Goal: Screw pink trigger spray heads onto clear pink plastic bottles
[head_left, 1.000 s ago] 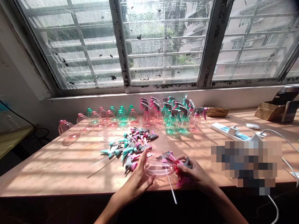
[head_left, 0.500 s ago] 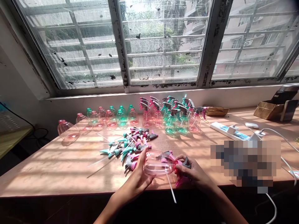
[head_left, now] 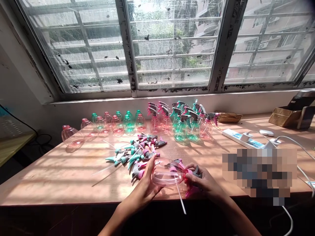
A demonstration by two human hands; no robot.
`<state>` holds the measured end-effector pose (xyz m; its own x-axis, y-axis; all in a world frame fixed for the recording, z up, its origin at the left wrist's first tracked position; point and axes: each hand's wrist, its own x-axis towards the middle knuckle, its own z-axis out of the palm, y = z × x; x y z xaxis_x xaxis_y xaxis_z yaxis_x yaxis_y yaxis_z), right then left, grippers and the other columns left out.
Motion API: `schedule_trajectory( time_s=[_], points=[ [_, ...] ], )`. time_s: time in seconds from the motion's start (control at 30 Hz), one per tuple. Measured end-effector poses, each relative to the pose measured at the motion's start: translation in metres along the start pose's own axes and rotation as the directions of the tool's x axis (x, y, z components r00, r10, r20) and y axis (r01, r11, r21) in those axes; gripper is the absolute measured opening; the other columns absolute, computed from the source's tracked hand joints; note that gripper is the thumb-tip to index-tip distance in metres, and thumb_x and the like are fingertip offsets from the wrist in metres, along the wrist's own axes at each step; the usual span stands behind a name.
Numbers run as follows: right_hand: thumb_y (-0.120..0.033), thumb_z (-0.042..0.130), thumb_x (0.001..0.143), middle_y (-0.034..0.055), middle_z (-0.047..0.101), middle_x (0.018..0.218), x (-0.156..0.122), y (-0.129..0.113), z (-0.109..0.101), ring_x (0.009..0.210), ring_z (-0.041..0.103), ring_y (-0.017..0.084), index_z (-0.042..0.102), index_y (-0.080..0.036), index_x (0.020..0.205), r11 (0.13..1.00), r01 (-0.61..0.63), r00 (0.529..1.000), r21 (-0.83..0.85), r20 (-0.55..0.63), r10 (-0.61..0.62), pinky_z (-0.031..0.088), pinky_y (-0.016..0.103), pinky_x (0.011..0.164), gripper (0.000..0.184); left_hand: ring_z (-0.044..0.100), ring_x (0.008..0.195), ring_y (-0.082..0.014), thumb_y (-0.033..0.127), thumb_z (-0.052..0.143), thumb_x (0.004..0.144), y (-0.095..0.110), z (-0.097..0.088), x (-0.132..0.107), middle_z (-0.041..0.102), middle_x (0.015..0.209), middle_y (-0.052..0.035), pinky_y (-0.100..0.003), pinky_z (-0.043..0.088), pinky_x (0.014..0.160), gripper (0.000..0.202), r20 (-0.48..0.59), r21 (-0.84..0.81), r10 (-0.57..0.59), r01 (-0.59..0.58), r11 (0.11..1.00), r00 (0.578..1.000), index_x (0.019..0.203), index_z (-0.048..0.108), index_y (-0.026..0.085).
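Observation:
A clear pink bottle (head_left: 167, 173) lies on its side in the air above the table's front part, its neck pointing right. My left hand (head_left: 147, 185) is wrapped round the bottle's base end. At the neck, my right hand (head_left: 200, 182) grips a trigger spray head (head_left: 197, 171) with a pink collar and grey top; my fingers hide part of it. Whether its thread is engaged I cannot tell. Behind the bottle another pink and grey spray head shows through, and a thin clear tube (head_left: 181, 200) sticks out below. A pile of loose spray heads (head_left: 137, 152), teal, pink and grey, lies just beyond my left hand.
Several open pink and green bottles (head_left: 118, 126) stand at the back left. Several bottles with spray heads (head_left: 182, 129) stand right of them. A power strip (head_left: 242, 139) with cables, a brown tray (head_left: 230, 117), a cardboard box (head_left: 282, 117) and a blurred patch (head_left: 261, 173) occupy the right side.
Almost nothing differs. The view has shifted very slightly; both hands keep the same hold on the bottle and spray head.

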<state>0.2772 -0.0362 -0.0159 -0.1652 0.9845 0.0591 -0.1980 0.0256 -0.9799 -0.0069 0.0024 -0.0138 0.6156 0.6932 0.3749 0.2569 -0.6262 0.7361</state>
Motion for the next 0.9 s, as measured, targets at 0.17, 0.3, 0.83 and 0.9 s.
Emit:
schedule_trajectory(
  time_s=[0.17, 0.3, 0.83, 0.9],
  points=[
    [-0.047, 0.085, 0.083, 0.0010, 0.077, 0.074, 0.000, 0.002, -0.001, 0.062, 0.068, 0.016, 0.066, -0.018, 0.102, 1.000, -0.002, 1.000, -0.006, -0.005, 0.002, 0.049, 0.029, 0.065, 0.040, 0.025, 0.157, -0.0355, 0.044, 0.065, 0.100, 0.012, -0.002, 0.001, -0.006, 0.176, -0.0058, -0.053, 0.024, 0.128, 0.103, 0.039, -0.022, -0.075, 0.076, 0.997, 0.996, 0.162, -0.017, 0.039],
    [-0.046, 0.088, 0.080, 0.0012, 0.077, 0.073, 0.002, 0.005, -0.003, 0.064, 0.067, 0.017, 0.066, -0.018, 0.101, 1.000, 0.013, 1.000, -0.024, -0.021, -0.013, 0.048, 0.030, 0.065, 0.042, 0.013, 0.160, -0.0357, 0.045, 0.066, 0.099, 0.018, -0.003, 0.002, -0.004, 0.176, -0.0048, -0.055, 0.019, 0.129, 0.105, 0.025, 0.005, -0.057, 0.056, 0.998, 0.998, 0.162, -0.018, 0.038],
    [-0.046, 0.087, 0.081, 0.0010, 0.077, 0.073, 0.002, 0.006, -0.004, 0.063, 0.067, 0.016, 0.066, -0.018, 0.101, 0.999, 0.018, 1.000, -0.030, -0.020, -0.019, 0.048, 0.030, 0.065, 0.041, 0.009, 0.160, -0.0360, 0.043, 0.067, 0.099, 0.016, -0.003, 0.003, -0.001, 0.176, -0.0064, -0.055, 0.020, 0.128, 0.102, 0.007, 0.035, -0.038, 0.038, 0.999, 0.999, 0.164, -0.012, 0.037],
    [-0.048, 0.085, 0.082, 0.0016, 0.077, 0.074, 0.002, 0.005, -0.003, 0.062, 0.068, 0.017, 0.065, -0.018, 0.101, 1.000, 0.018, 1.000, -0.011, -0.022, -0.018, 0.050, 0.031, 0.065, 0.041, 0.006, 0.161, -0.0345, 0.040, 0.063, 0.101, 0.012, -0.002, 0.003, -0.003, 0.176, -0.0046, -0.054, 0.020, 0.129, 0.094, -0.004, 0.036, -0.016, 0.016, 0.999, 1.000, 0.164, -0.007, 0.038]
  ],
)
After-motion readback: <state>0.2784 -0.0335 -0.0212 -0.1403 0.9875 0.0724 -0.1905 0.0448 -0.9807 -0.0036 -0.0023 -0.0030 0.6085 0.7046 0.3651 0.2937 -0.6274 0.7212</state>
